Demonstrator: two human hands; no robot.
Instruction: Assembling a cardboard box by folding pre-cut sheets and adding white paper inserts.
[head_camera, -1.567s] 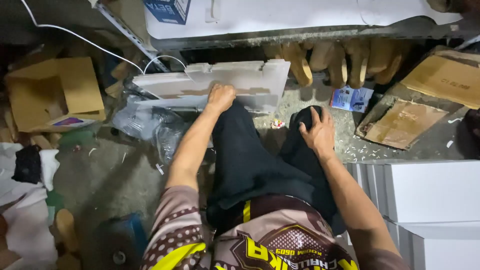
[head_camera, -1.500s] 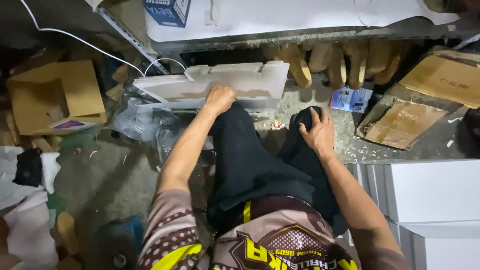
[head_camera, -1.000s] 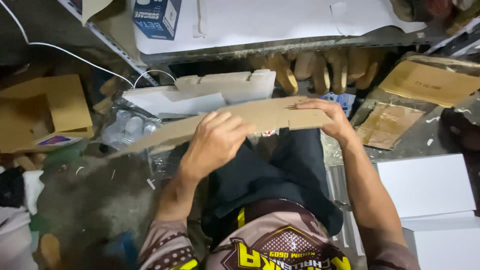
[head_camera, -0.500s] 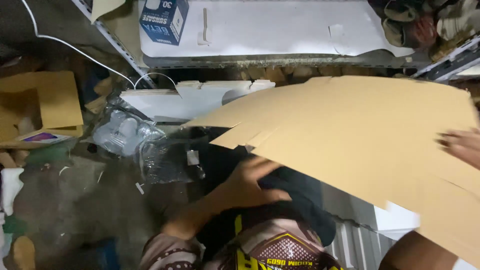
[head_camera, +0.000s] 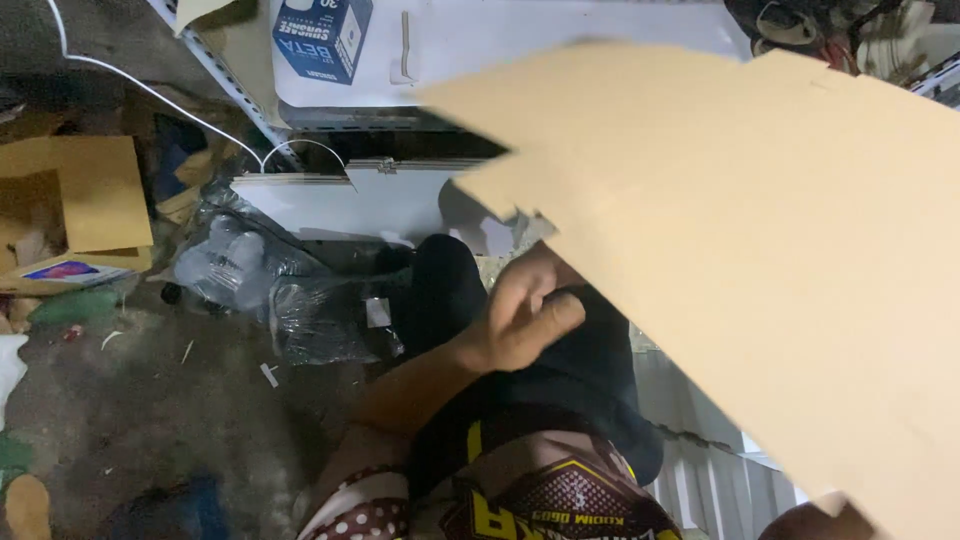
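Where cardboard sheet fills the right, left hand at its lower edge

left hand fingers curled, forearm bent

A large cardboard sheet is held at its lower edge by the left hand. Clear plastic bags are seen on the floor beside it.

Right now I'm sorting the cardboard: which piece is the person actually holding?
The large flat tan cardboard sheet raised at the right, gripped at its lower edge by the left hand. The smaller brown cardboard box lies untouched on the floor at left.
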